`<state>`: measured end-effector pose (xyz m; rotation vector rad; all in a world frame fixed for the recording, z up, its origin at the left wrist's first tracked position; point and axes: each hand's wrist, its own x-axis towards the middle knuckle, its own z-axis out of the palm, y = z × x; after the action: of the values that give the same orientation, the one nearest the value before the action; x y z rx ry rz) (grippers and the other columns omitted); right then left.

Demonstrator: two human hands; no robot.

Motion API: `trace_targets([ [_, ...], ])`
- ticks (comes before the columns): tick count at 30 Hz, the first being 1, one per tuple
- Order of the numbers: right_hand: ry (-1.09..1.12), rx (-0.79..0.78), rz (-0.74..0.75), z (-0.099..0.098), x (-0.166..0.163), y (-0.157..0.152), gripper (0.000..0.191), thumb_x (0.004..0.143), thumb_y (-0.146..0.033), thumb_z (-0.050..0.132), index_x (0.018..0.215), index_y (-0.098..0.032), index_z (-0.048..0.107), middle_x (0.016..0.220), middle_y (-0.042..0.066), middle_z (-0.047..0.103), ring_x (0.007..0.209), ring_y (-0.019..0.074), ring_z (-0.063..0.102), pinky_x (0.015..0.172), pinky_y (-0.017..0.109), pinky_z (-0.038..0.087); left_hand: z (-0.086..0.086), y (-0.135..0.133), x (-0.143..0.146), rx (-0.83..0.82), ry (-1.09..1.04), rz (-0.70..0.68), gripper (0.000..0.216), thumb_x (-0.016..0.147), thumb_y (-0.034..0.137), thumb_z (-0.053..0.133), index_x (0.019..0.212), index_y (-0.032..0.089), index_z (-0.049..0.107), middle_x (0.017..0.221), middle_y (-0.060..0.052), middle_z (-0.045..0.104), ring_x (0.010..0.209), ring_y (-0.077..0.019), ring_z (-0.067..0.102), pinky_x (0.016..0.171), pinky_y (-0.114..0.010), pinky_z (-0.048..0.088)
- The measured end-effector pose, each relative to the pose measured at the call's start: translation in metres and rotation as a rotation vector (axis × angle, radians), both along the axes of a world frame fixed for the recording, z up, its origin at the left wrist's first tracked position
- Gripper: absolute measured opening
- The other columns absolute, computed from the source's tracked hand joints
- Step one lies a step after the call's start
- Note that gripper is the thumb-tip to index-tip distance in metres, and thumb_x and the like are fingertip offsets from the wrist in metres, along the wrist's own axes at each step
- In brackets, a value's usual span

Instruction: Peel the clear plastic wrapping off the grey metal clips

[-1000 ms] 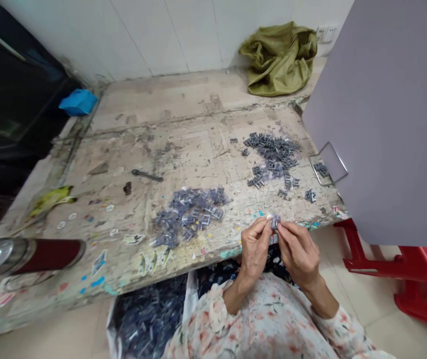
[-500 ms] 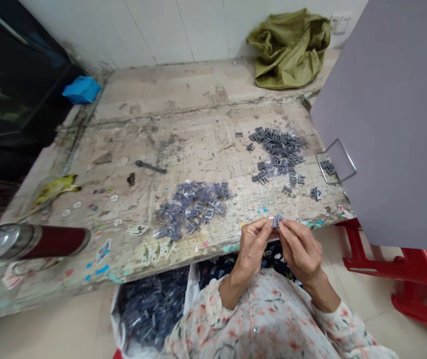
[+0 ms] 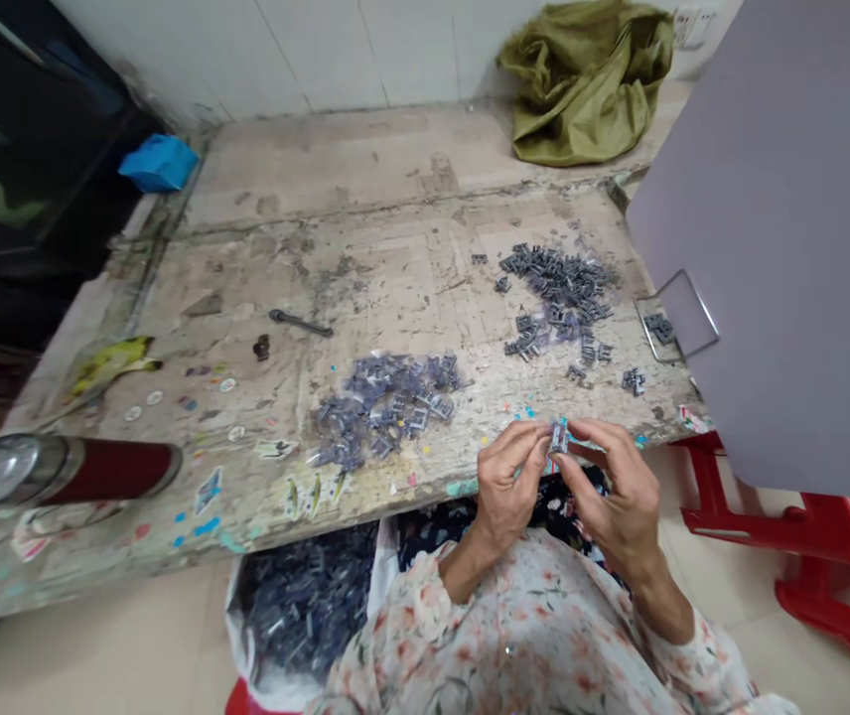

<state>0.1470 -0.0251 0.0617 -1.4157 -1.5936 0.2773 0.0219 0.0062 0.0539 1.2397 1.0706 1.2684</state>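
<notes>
My left hand point(image 3: 508, 485) pinches a small grey plastic clip-like part point(image 3: 558, 437) in a clear wrapper, above the table's front edge. At the right side of that part is my right hand point(image 3: 615, 492), its thumb and index fingertips set apart on the part's edges. Left of my hands lies a pile of similar wrapped parts point(image 3: 387, 407). Farther back to the right is a heap of dark grey parts point(image 3: 563, 278), with some clear film among them. A few loose grey parts point(image 3: 634, 381) lie near the right edge.
A worn wooden table point(image 3: 395, 258) carries a dark red flask point(image 3: 116, 469), a dark rod-shaped tool point(image 3: 300, 322), a blue paper box point(image 3: 159, 163) and an olive cloth sack point(image 3: 585, 84). A grey panel point(image 3: 775, 248) stands right, above red stools point(image 3: 842, 536). Below, a white sack point(image 3: 238, 636) holds many parts.
My right thumb and index finger have spread apart around the part, which is now more upright. My left hand keeps its pinch. The view has shifted slightly.
</notes>
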Motion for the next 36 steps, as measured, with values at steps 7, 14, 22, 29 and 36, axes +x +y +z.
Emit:
trace_targets([
  [7, 0.012, -0.114, 0.151, 0.002, 0.008, 0.004, 0.033, 0.09, -0.02, 0.061, 0.123, -0.024, 0.063, 0.109, 0.01, 0.063, 0.1, 0.0209, 0.064, 0.081, 0.035, 0.062, -0.006, 0.001, -0.006, 0.002, 0.011, -0.024, 0.016, 0.085, 0.029, 0.064, 0.088, 0.023, 0.08, 0.089, -0.008, 0.074, 0.088, -0.0225, 0.066, 0.084, -0.033, 0.05],
  [14, 0.061, -0.096, 0.139, 0.007, 0.004, 0.006, 0.023, 0.088, -0.019, 0.064, 0.11, -0.021, 0.067, 0.097, 0.007, 0.065, 0.089, 0.0173, 0.066, 0.071, 0.029, 0.061, -0.011, -0.002, -0.008, 0.04, 0.04, -0.03, 0.019, 0.088, 0.027, 0.06, 0.092, 0.024, 0.079, 0.09, -0.008, 0.074, 0.086, -0.0213, 0.066, 0.082, -0.032, 0.05],
  [22, 0.03, -0.083, 0.134, -0.003, 0.008, 0.01, 0.013, 0.089, -0.02, 0.062, 0.101, -0.021, 0.068, 0.091, 0.006, 0.066, 0.083, 0.0167, 0.066, 0.067, 0.028, 0.059, -0.019, -0.007, -0.006, -0.053, 0.008, -0.01, 0.018, 0.084, 0.034, 0.065, 0.086, 0.022, 0.079, 0.09, -0.008, 0.073, 0.086, -0.0219, 0.064, 0.085, -0.033, 0.049],
  [29, -0.277, -0.014, 0.459, -0.03, 0.039, 0.029, 0.031, 0.092, -0.015, 0.055, 0.122, -0.021, 0.062, 0.106, 0.011, 0.068, 0.1, 0.0204, 0.065, 0.085, 0.036, 0.056, -0.035, 0.029, -0.025, -0.211, -0.026, -0.39, 0.023, 0.084, 0.036, 0.064, 0.091, 0.019, 0.078, 0.086, -0.005, 0.071, 0.081, -0.0189, 0.063, 0.078, -0.028, 0.047],
  [36, -0.041, -0.017, 0.185, -0.093, 0.028, 0.041, 0.021, 0.092, -0.017, 0.055, 0.107, -0.02, 0.069, 0.101, 0.009, 0.066, 0.096, 0.0186, 0.062, 0.083, 0.037, 0.055, -0.089, 0.019, -0.004, 0.042, 0.293, 0.025, 0.022, 0.089, 0.027, 0.056, 0.093, 0.023, 0.077, 0.095, -0.008, 0.068, 0.097, -0.0224, 0.058, 0.091, -0.035, 0.042],
])
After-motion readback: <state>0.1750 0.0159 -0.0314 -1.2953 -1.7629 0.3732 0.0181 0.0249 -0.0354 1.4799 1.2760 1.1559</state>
